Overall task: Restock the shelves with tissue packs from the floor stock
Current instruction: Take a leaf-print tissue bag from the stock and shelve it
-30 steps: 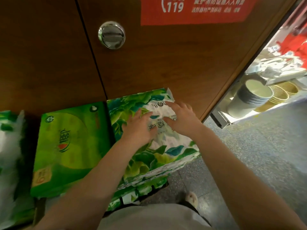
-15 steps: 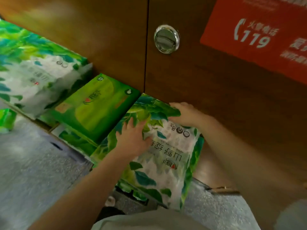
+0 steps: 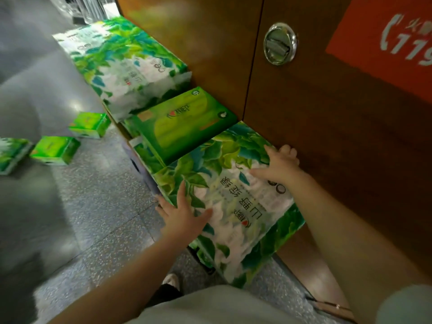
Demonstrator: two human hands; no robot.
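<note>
At far left of the frame we note three small green tissue packs on the speckled floor [image 3: 100, 206]: one cut by the left edge [image 3: 11, 154], one just right of it [image 3: 55, 149], one further up and right [image 3: 90, 125]. In the upper centre-left a large leaf-printed tissue pack [image 3: 126, 64] lies against the wooden cabinet [image 3: 339, 136]. Just below and right of it we see a plain green tissue pack [image 3: 184, 123], also against the cabinet.

At centre lies the held tissue pack [image 3: 236, 206], touching the plain green one along its upper-left edge and sitting on further packs. Its film wrap is printed with green and teal leaves round a white middle with dark characters, read upside down from here.

We record the left hand [image 3: 183, 216] flat on the pack's lower-left corner, fingers straight and spread, the outer ones over the edge. The right hand [image 3: 279, 167] rests on the upper-right corner beside the cabinet; its fingers bend over the far edge, the thumb lying across the top. We read this as a grip on that edge.

At upper right: a round metal pull [image 3: 280, 44] and a red sign [image 3: 385, 43].
</note>
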